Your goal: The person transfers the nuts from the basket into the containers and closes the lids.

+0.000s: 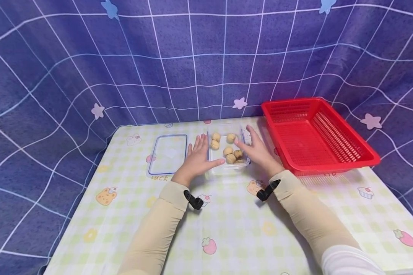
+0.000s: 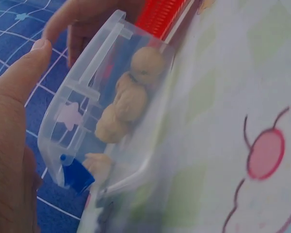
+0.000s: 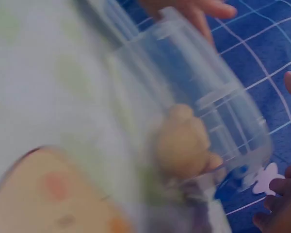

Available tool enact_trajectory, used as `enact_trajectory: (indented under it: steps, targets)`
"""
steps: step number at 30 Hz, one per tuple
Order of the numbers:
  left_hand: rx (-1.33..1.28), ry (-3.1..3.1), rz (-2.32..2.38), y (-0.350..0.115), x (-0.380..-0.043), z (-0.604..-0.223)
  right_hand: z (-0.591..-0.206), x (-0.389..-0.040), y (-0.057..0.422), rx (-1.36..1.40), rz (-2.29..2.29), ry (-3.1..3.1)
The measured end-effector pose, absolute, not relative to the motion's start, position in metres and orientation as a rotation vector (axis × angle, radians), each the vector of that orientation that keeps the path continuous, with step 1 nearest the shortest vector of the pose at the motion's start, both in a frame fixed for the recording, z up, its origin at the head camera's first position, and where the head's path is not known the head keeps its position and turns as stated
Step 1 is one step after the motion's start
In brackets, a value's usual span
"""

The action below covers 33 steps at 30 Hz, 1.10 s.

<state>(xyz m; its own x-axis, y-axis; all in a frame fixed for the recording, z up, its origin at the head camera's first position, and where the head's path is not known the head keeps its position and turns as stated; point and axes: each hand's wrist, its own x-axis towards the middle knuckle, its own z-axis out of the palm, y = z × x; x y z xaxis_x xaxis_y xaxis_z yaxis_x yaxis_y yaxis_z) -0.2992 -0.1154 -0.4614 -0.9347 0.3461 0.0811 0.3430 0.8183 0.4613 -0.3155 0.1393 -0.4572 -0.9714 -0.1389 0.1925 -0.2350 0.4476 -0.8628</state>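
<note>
A clear plastic container (image 1: 223,167) with blue latches stands on the table and holds several walnuts (image 1: 230,158). On its left side is my left hand (image 1: 197,158), fingers spread and straight, the thumb reaching over the front edge. My right hand (image 1: 260,153) is at the right side, its thumb and fingers apart, gripping nothing. In the left wrist view the container's wall (image 2: 82,82) stands beside the left thumb (image 2: 29,68). Whether either hand touches the container, I cannot tell.
A clear lid with a blue seal (image 1: 152,157) lies flat to the left of the container. To the right stands a red plastic basket (image 1: 330,167). A patterned cloth (image 1: 130,229) covers the table, and a blue curtain (image 1: 206,68) hangs behind it.
</note>
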Motion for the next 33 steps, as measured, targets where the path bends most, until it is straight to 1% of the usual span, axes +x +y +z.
enact_trajectory:
  steps: [3,8,16,24,33]
  targets:
    - [0.553,2.99,0.773,-0.111,-0.299,-0.464,-0.465,-0.308,0.141,0.344,1.518,-2.696]
    - [0.53,2.985,0.802,-0.106,-0.298,-0.468,-0.472,-0.305,0.138,0.495,1.315,-2.818]
    - [0.502,2.999,0.803,-0.101,-0.303,-0.472,-0.479,-0.313,0.139,0.556,0.986,-2.862]
    - [0.508,3.003,0.795,-0.101,-0.315,-0.473,-0.476,-0.325,0.14,0.556,0.847,-2.846]
    - [0.537,3.003,0.818,-0.112,-0.314,-0.473,-0.473,-0.325,0.141,0.554,0.848,-2.872]
